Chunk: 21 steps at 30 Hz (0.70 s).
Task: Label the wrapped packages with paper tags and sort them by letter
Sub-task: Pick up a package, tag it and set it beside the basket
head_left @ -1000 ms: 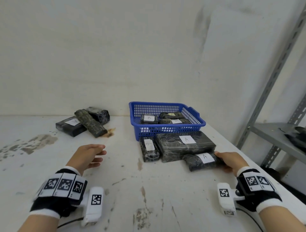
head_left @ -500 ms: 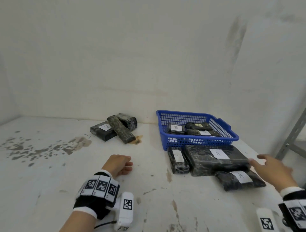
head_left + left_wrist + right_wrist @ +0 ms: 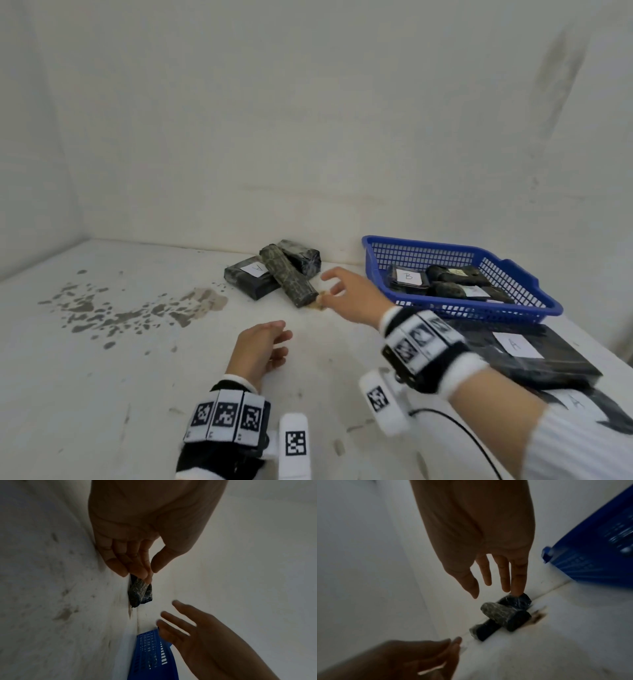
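Three wrapped packages lay in a loose pile near the back edge of the tabletop (image 3: 137, 394), against the wall: a flat black package (image 3: 251, 279) with a paper tag (image 3: 255, 269) on top, a mottled roll (image 3: 287, 277) lying across it, and a glossy black block (image 3: 301, 257) behind. Only the flat one showed a tag, and its letter was too slanted to read; no tag was visible on the roll or the block, so labelling probably remained for those two. To the right along the back edge, the blue basket (image 3: 513, 310) held several tagged packages, one (image 3: 407, 277) marked B. Near the right edge, outside the basket, a large flat package (image 3: 534, 356) bore an A tag (image 3: 515, 344), and another A tag (image 3: 577, 402) showed just nearer, partly hidden by the sleeve. Sorting thus looked well advanced, with the back pile left to finish.

The right hand (image 3: 349, 294) hovered just beside the roll's near end, fingers spread, holding nothing. The left hand (image 3: 262, 349) rested on the tabletop, fingers loosely curled; the right wrist view showed a thin pale strip at its fingertips, perhaps a paper tag, though blur left that uncertain.
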### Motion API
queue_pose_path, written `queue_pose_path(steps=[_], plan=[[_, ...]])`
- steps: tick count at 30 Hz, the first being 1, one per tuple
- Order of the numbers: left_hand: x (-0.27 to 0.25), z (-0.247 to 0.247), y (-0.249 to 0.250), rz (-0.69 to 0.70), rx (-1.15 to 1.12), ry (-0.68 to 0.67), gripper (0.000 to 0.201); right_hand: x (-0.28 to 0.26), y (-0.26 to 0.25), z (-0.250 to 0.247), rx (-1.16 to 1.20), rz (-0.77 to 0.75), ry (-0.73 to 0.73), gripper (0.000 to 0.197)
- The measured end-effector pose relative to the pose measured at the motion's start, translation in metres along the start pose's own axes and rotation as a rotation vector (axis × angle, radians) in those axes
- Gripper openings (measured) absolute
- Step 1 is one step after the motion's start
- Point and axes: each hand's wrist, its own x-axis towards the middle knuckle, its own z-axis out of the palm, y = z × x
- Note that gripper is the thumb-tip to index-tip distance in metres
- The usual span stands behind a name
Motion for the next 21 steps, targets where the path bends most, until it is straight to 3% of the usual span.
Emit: queue_pose_path(steps=[5, 8, 11, 18, 21], plan=[[0.004, -0.004, -0.005, -0.008, -0.045, 0.013, 0.013, 0.066, -0.007, 0.038, -0.171, 0.077, -0.087, 0.069], [0.008, -0.006, -0.007, -0.006, -0.054, 0.019, 0.012, 0.091, -0.002, 0.051, -0.237, 0.152, -0.046, 0.093], [0.009, -0.005, -0.007, -0.008, -0.048, 0.008, 0.012, 0.103, 0.004, 0.055, -0.207, 0.181, -0.032, 0.103], [0.010, -0.004, -0.008, -0.008, -0.033, -0.003, 0.014, 0.107, 0.005, 0.049, -0.250, 0.167, -0.036, 0.079], [0.008, -0.005, -0.007, -0.010, -0.038, 0.003, 0.012, 0.103, 0.004, 0.045, -0.188, 0.121, 0.002, 0.052]])
